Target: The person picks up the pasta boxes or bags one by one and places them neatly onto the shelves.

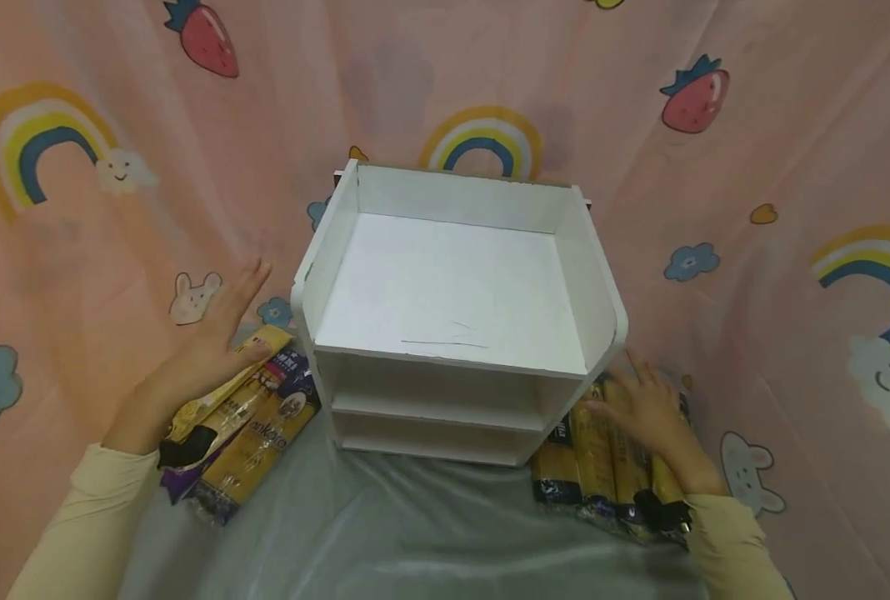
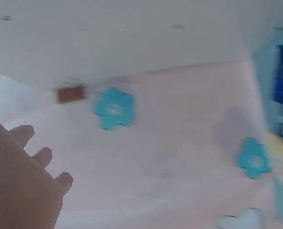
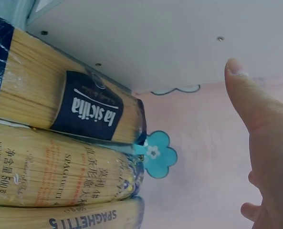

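A white wooden shelf unit [image 1: 452,287] stands in the middle, with an open top tray and two lower compartments. To its left, my left hand [image 1: 216,337] is raised with fingers extended, over several pasta packs [image 1: 261,442] lying at a slant. In the left wrist view the left hand [image 2: 24,176] holds nothing, beside the shelf's side panel [image 2: 131,33]. On the other side, my right hand [image 1: 651,412] spreads over several spaghetti packs [image 1: 595,454] lying side by side. The right wrist view shows its thumb stretched out, apart from the "la sicilia" pack [image 3: 91,105].
A grey-green cloth [image 1: 385,533] covers the surface under the shelf and packs. Behind and at both sides hangs a pink curtain [image 1: 640,183] printed with rainbows, strawberries and flowers. Both rows of packs lie close against the shelf's sides.
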Motion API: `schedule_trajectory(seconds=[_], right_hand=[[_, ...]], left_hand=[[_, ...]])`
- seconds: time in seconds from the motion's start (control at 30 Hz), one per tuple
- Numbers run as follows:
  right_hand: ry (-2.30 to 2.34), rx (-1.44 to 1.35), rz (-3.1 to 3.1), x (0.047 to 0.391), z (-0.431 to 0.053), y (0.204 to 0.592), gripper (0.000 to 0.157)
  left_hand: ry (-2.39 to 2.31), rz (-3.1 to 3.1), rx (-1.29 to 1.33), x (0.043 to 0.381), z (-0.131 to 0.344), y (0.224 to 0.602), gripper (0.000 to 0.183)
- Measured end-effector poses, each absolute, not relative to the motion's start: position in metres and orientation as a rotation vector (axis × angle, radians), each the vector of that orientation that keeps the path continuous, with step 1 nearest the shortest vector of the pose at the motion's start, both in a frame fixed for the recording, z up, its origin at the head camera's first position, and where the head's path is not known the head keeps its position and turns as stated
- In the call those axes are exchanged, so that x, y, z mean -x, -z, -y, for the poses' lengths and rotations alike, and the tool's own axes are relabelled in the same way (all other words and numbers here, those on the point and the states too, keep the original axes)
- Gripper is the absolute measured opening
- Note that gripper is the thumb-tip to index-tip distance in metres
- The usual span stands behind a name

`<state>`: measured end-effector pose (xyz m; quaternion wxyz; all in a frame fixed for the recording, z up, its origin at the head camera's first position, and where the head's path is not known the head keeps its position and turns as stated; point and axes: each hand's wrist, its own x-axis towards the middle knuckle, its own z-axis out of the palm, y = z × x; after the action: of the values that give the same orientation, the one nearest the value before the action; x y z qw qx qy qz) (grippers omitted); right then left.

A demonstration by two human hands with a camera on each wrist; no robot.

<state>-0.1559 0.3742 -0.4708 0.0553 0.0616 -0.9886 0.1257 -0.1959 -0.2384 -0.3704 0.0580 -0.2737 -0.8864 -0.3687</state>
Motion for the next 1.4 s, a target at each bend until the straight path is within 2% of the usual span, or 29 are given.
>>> schedule_trajectory(seconds=[0.1,0.23,0.37,0.47,0.67,0.9,1.2,1.4], right_hand=[[-0.404,-0.201,2.969,0.157,-0.380,0.469,0.095],[-0.427,-0.183,2.975,0.156,-0.386,0.463,0.090],[-0.506,-0.097,3.016,0.153,-0.393,0.461,0.086],[-0.597,-0.034,3.036,0.150,-0.400,0.460,0.087],[-0.805,0.026,3.039,0.141,-0.417,0.463,0.088],[-0.872,0.043,3.043,0.125,-0.440,0.479,0.083],[-0.812,0.335,3.154,0.097,-0.458,0.509,0.084],[-0.858,0.505,3.152,0.087,-0.464,0.526,0.093]], left_hand=[[1.146,2.594,0.933,0.195,0.229,0.348,0.089],[1.118,2.523,1.024,0.193,0.218,0.329,0.089],[1.027,2.579,1.014,0.194,0.213,0.320,0.080],[0.997,2.623,0.996,0.195,0.211,0.319,0.075],[0.947,2.592,1.001,0.199,0.208,0.321,0.077],[0.941,2.578,1.014,0.202,0.201,0.321,0.068],[0.946,2.613,1.008,0.201,0.199,0.319,0.068],[0.964,2.623,0.988,0.198,0.200,0.320,0.067]])
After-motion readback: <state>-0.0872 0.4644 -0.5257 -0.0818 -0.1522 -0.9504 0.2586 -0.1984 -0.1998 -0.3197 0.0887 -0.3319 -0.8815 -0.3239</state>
